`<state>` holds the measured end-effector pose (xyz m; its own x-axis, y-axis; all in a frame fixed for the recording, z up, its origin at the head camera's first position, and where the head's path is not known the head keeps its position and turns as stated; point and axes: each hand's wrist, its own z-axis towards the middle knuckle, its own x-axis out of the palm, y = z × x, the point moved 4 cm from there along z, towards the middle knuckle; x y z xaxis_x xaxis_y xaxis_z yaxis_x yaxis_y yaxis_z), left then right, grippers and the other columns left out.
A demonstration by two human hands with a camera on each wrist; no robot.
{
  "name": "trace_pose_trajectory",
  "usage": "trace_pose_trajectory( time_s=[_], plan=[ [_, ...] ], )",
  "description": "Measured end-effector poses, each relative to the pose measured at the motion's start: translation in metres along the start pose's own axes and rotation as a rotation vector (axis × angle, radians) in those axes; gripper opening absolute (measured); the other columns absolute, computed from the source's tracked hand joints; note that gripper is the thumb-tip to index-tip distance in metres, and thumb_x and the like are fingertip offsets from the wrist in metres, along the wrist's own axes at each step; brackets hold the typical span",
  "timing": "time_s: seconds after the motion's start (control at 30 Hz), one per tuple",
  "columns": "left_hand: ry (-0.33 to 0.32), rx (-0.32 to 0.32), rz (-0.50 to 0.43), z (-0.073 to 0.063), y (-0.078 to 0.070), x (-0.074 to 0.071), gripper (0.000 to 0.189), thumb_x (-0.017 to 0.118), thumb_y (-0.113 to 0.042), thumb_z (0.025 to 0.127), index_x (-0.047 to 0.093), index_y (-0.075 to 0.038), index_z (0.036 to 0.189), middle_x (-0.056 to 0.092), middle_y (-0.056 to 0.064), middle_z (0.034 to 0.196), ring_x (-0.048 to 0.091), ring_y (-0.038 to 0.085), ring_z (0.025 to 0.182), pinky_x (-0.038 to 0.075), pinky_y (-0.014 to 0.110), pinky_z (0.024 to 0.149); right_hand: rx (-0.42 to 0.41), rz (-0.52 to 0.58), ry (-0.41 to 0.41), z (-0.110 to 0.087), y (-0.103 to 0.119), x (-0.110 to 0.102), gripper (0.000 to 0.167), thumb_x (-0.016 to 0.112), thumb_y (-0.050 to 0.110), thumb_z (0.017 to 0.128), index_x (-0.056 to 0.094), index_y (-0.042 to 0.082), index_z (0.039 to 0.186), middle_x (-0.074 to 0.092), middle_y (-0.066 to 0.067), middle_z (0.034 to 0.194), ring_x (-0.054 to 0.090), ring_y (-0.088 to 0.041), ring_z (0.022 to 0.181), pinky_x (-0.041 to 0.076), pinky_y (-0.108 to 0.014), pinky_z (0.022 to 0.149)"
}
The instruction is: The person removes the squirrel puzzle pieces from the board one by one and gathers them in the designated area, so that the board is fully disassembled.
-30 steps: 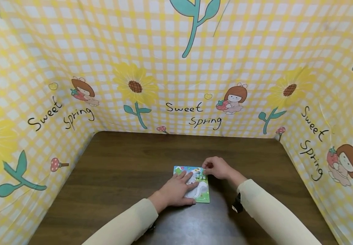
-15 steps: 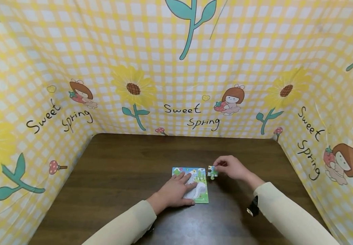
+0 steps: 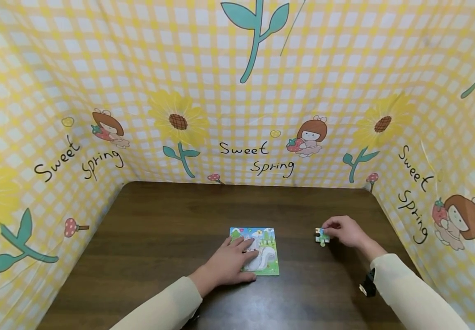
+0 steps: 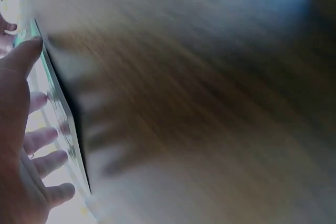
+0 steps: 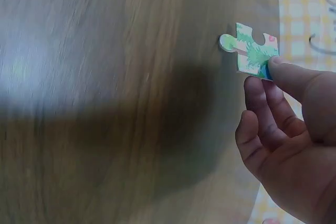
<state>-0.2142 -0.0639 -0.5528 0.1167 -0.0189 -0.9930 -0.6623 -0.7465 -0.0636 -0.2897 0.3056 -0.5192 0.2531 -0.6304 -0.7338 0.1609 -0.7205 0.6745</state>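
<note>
My left hand (image 3: 229,262) lies with spread fingers over the left part of a small picture puzzle board (image 3: 271,265) in the head view. A pale animal outline, green trees and blue sky show on the board; part of the picture is hidden under the hand. In the left wrist view, the fingers (image 4: 44,163) stretch across the board's edge (image 4: 65,111). Well to the right of the board, my right hand (image 3: 346,231) pinches a jigsaw piece (image 3: 321,235). The right wrist view shows this piece (image 5: 254,53), printed with a green tree, between thumb and fingers.
A dark brown wooden table (image 3: 171,215) carries the board. Yellow checked cloth (image 3: 237,101) with flowers and lettering walls the table at the back and both sides.
My right hand has moved right from the board's upper right corner, carrying the jigsaw piece away. The left hand has stayed on the board, with a slight shift left.
</note>
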Motion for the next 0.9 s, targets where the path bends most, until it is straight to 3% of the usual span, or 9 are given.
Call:
trace_pose_trajectory(
  time_s=[0.3,0.53,0.9],
  plan=[
    [-0.022,-0.021,0.009,-0.020,0.012,0.001,0.062,0.055,-0.067,0.096,0.055,-0.034,0.149,0.047,0.005,0.158,0.043,0.030,0.147,0.034,0.062,0.116,0.064,-0.093,-0.012,0.000,-0.030,-0.007,0.008,0.072,0.012,0.095,0.077,0.006,0.097,0.072,-0.004,0.090,0.061,-0.014,0.077,0.050,-0.032,0.069],
    [-0.042,-0.018,0.015,-0.029,0.016,0.002,0.059,0.054,-0.065,0.098,0.054,-0.035,0.150,0.047,0.005,0.158,0.044,0.029,0.146,0.039,0.060,0.113,0.043,-0.183,-0.026,0.004,-0.030,-0.015,0.007,0.074,0.011,0.093,0.078,0.005,0.093,0.074,-0.005,0.089,0.057,-0.016,0.077,0.047,-0.034,0.069],
    [-0.004,-0.004,-0.054,-0.033,0.021,0.002,0.059,0.055,-0.061,0.100,0.051,-0.035,0.152,0.042,0.006,0.162,0.039,0.031,0.150,0.042,0.057,0.112,0.071,-0.234,-0.023,0.009,-0.036,-0.016,0.006,0.074,0.009,0.093,0.078,0.006,0.091,0.074,-0.007,0.090,0.060,-0.020,0.080,0.049,-0.038,0.074]
  ],
)
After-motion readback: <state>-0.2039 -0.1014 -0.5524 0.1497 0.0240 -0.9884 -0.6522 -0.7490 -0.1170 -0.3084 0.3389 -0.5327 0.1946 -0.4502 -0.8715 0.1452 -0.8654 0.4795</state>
